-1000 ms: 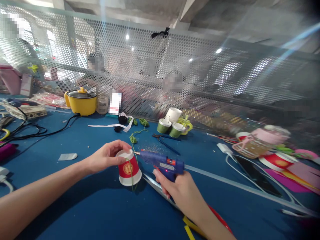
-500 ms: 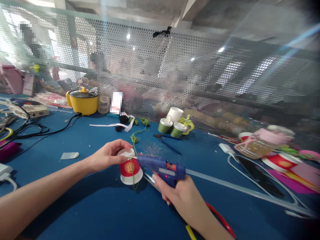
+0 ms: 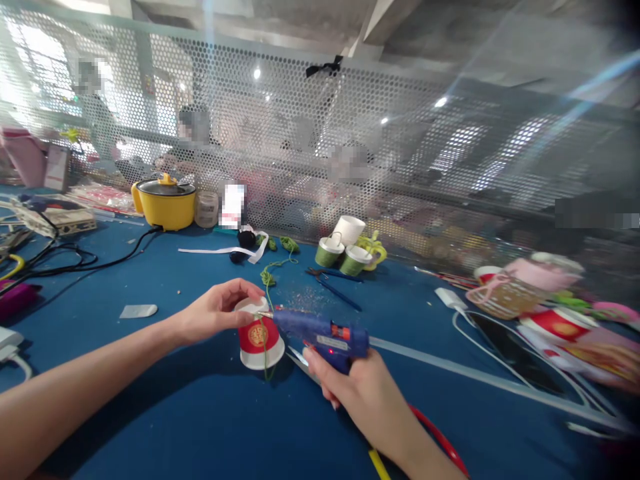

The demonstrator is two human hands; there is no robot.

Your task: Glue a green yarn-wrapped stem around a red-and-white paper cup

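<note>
My left hand (image 3: 227,308) is closed around the upper end of a red and white paper cup (image 3: 259,343), which stands upside down on the blue table. A strand of green yarn (image 3: 270,280) runs from a small tangle down over the cup's side. In my right hand (image 3: 350,383) is a blue hot glue gun (image 3: 320,337), a small red light showing on it. The gun's nozzle points left and meets the cup close to my left thumb; whether it touches the yarn I cannot tell. A long clear glue stick (image 3: 450,370) sticks out of its back.
Blue pliers (image 3: 335,290) and green-wrapped cups (image 3: 330,251) are beyond the gun. A yellow electric pot (image 3: 166,203) stands back left. A phone (image 3: 517,350) with a white cable lies at right, near another person's hand (image 3: 613,360). Scissors (image 3: 303,363) lie beneath my right hand.
Another person's hand has come in at the right edge, over the colourful papers. My own hands, the cup and the glue gun stay almost in place.
</note>
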